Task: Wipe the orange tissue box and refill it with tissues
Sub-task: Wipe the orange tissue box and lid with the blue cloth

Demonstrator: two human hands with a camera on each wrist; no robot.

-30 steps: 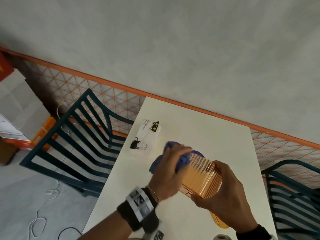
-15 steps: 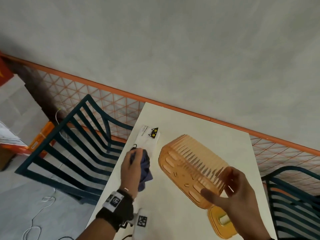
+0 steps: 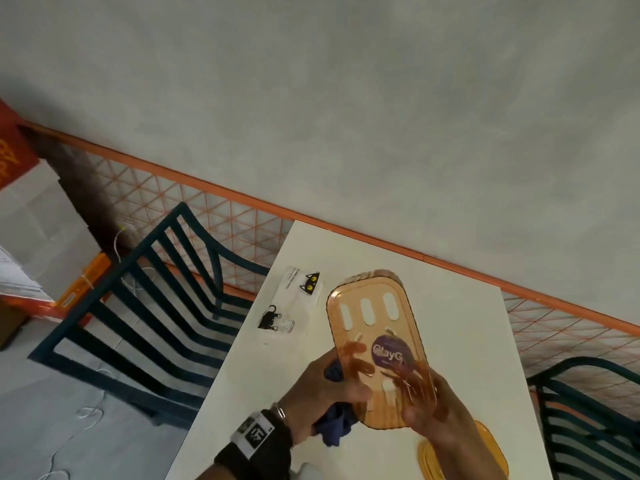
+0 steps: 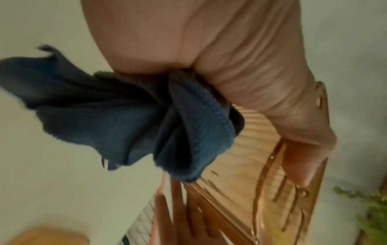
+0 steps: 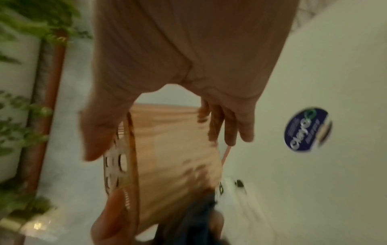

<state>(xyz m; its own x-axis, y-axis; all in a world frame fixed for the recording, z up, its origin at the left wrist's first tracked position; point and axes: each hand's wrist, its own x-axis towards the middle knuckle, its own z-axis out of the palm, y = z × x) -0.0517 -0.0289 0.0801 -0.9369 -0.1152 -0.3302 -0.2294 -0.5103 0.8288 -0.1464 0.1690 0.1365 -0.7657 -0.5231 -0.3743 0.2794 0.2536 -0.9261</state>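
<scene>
Low in the frame's centre, above the bench (image 3: 450, 306), both hands clasp the orange tissue box (image 3: 374, 327); left hand (image 3: 322, 393) also bunches the blue cloth (image 3: 332, 427), right hand (image 3: 436, 410) grips opposite. Smooth plastic could slip.

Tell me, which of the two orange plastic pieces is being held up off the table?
The big slotted orange tissue box with the purple sticker, gripped by both hands. The smaller orange lid lies flat on the table, nearer the person.

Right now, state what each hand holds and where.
Both grip the orange tissue box at its near end; left hand also bunches the blue cloth, right hand opposite.
</scene>
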